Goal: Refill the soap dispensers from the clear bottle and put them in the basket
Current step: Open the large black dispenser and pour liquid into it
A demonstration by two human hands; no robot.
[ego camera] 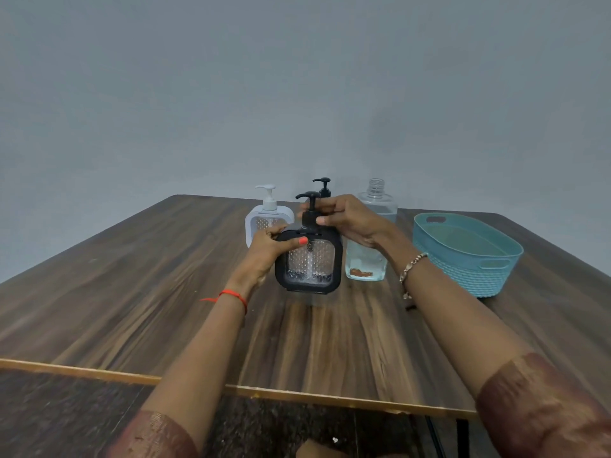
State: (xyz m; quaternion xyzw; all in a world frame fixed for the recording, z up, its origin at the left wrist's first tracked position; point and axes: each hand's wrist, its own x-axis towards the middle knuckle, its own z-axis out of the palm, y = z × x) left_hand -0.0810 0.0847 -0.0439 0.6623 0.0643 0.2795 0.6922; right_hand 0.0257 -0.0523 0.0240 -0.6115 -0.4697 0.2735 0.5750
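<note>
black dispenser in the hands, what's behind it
Behind the black dispenser only a second black pump head shows; its body is covered by the right hand and the held dispenser. The white dispenser stands back left, the clear bottle back right.

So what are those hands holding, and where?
Both hold the black soap dispenser: the left hand grips its body's upper corner, the right hand pinches the pump neck.

A black-framed square plastic soap dispenser (pixel 309 262) is shown with a clear, dot-embossed panel; a white-framed square soap dispenser (pixel 268 219) is patterned alike. Pale blue liquid is seen in the clear plastic bottle (pixel 367 259). The teal plastic basket (pixel 469 279) is weave-textured; the dark brown wooden table (pixel 165 292) is grain-streaked.
</note>
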